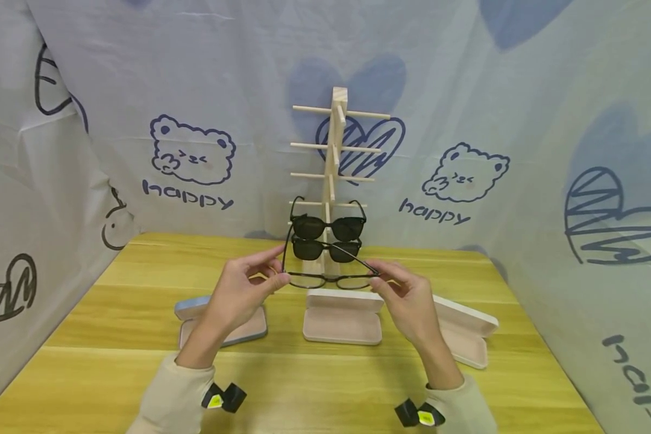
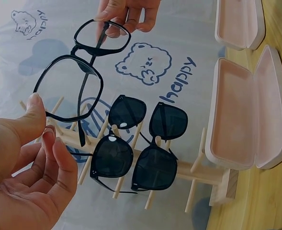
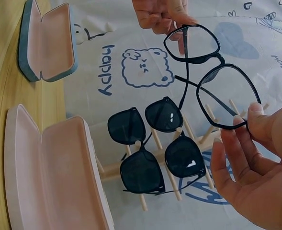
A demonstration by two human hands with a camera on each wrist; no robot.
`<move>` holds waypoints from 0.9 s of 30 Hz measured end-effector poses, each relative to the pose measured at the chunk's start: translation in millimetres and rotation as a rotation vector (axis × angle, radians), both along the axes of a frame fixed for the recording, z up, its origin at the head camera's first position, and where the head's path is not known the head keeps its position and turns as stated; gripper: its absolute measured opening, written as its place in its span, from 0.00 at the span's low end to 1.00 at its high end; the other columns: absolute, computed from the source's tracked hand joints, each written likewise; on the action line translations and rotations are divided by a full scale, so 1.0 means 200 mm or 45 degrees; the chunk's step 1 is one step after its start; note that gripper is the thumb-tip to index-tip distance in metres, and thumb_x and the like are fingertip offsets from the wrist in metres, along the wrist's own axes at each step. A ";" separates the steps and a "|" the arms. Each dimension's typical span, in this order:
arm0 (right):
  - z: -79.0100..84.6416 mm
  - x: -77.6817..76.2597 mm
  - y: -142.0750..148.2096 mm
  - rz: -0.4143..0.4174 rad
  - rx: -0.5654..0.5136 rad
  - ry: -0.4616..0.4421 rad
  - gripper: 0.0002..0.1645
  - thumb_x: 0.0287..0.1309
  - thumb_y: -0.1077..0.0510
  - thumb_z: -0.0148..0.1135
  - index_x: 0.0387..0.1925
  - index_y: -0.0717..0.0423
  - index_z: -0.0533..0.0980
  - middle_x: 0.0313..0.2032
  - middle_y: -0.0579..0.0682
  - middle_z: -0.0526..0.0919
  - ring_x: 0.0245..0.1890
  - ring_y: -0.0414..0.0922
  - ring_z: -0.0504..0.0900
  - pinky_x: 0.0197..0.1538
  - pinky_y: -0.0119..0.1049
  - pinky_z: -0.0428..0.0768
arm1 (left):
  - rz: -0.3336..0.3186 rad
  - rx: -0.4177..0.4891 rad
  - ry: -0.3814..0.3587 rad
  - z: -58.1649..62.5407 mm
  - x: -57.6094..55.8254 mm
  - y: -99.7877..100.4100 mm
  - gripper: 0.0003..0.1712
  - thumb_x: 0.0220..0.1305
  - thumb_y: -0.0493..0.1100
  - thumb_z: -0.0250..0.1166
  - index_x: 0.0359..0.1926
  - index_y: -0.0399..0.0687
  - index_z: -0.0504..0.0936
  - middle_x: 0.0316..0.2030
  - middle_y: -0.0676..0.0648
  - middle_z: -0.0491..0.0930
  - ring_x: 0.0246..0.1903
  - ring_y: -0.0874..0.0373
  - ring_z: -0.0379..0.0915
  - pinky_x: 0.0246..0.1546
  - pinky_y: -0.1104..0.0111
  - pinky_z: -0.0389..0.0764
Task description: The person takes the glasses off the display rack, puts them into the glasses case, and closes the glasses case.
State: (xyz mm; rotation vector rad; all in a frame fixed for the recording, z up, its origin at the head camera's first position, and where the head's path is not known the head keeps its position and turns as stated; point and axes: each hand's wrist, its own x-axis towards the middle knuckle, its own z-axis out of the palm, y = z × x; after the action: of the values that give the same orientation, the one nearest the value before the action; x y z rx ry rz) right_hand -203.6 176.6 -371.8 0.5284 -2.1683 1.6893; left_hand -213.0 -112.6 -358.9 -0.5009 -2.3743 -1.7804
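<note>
Clear eyeglasses with a thin black frame (image 1: 331, 279) are held level between both hands, their temples unfolded toward the stand. My left hand (image 1: 244, 286) pinches one end of the frame between thumb and fingers. At the opposite end, my right hand (image 1: 408, 296) pinches the frame the same way. Just beyond, two pairs of dark sunglasses hang one above the other on a wooden display stand (image 1: 340, 96). The upper sunglasses (image 1: 308, 228) and lower sunglasses (image 1: 306, 249) face me, partly crossed by the eyeglasses' temples in the head view.
Three opened glasses cases lie on the wooden table (image 1: 314, 386): a blue case (image 1: 252, 328) at left, a white case (image 1: 342, 326) in the middle and another white case (image 1: 469, 345) at right. A printed cloth (image 1: 260, 90) hangs behind the stand, whose upper pegs stick out sideways.
</note>
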 end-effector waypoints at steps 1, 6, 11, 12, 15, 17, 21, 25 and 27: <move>0.00 0.00 0.00 -0.001 0.006 0.004 0.17 0.65 0.71 0.64 0.55 0.72 0.81 0.54 0.67 0.84 0.38 0.33 0.84 0.44 0.24 0.86 | 0.000 -0.002 -0.001 0.00 0.00 0.00 0.32 0.67 0.35 0.70 0.70 0.36 0.74 0.44 0.39 0.82 0.36 0.64 0.79 0.35 0.76 0.84; -0.01 0.01 0.01 0.005 0.031 0.028 0.16 0.65 0.70 0.65 0.53 0.70 0.82 0.53 0.66 0.85 0.38 0.32 0.85 0.43 0.24 0.86 | -0.001 -0.011 -0.003 0.00 0.00 0.00 0.31 0.67 0.36 0.70 0.70 0.36 0.74 0.42 0.39 0.81 0.35 0.64 0.79 0.35 0.76 0.83; -0.01 0.01 0.02 0.000 0.045 0.041 0.15 0.65 0.69 0.65 0.52 0.70 0.83 0.53 0.66 0.85 0.39 0.31 0.85 0.44 0.24 0.86 | -0.010 -0.007 -0.003 0.00 0.00 0.01 0.31 0.67 0.35 0.70 0.69 0.36 0.75 0.42 0.39 0.82 0.35 0.64 0.79 0.34 0.76 0.83; -0.01 0.01 0.02 -0.004 0.049 0.040 0.15 0.65 0.69 0.65 0.52 0.70 0.83 0.53 0.66 0.85 0.39 0.30 0.85 0.44 0.24 0.86 | -0.012 -0.008 -0.001 0.00 0.00 0.01 0.31 0.67 0.35 0.70 0.69 0.36 0.75 0.42 0.39 0.82 0.35 0.64 0.78 0.33 0.76 0.83; -0.01 0.02 0.02 -0.012 0.057 0.035 0.14 0.66 0.69 0.65 0.52 0.69 0.83 0.52 0.66 0.86 0.39 0.30 0.86 0.45 0.25 0.86 | -0.011 -0.015 0.003 0.00 0.00 0.01 0.31 0.67 0.35 0.70 0.69 0.36 0.75 0.42 0.39 0.82 0.35 0.65 0.78 0.33 0.76 0.82; 0.00 0.02 0.02 -0.016 0.064 0.031 0.14 0.66 0.68 0.65 0.51 0.68 0.83 0.52 0.65 0.86 0.39 0.31 0.86 0.45 0.25 0.86 | -0.008 -0.022 0.007 0.00 0.00 0.01 0.31 0.67 0.35 0.70 0.69 0.36 0.75 0.42 0.39 0.82 0.35 0.65 0.78 0.33 0.76 0.82; -0.01 0.02 0.01 -0.006 0.076 0.043 0.13 0.66 0.69 0.65 0.51 0.69 0.83 0.52 0.65 0.86 0.39 0.30 0.85 0.44 0.24 0.86 | -0.005 -0.027 0.016 0.00 0.00 0.01 0.30 0.67 0.35 0.69 0.69 0.35 0.75 0.43 0.39 0.82 0.35 0.65 0.78 0.34 0.76 0.82; -0.01 0.02 0.01 0.006 0.080 0.066 0.13 0.65 0.69 0.65 0.50 0.69 0.83 0.51 0.66 0.86 0.39 0.30 0.84 0.44 0.24 0.85 | -0.006 -0.028 0.024 0.00 0.00 0.01 0.30 0.68 0.35 0.69 0.69 0.35 0.75 0.42 0.39 0.82 0.34 0.65 0.78 0.33 0.76 0.82; -0.01 0.02 0.01 0.007 0.084 0.071 0.13 0.65 0.70 0.65 0.50 0.69 0.83 0.51 0.66 0.86 0.39 0.30 0.84 0.44 0.24 0.85 | -0.005 -0.032 0.027 0.00 0.00 0.01 0.30 0.68 0.35 0.69 0.69 0.35 0.75 0.42 0.39 0.81 0.34 0.65 0.78 0.33 0.76 0.82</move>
State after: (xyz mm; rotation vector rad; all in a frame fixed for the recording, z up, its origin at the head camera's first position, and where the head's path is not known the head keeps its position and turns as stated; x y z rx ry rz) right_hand -200.0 179.5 -372.9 0.5925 -2.1912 1.5916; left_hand -212.3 -111.2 -359.1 -0.5252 -2.3859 -1.7401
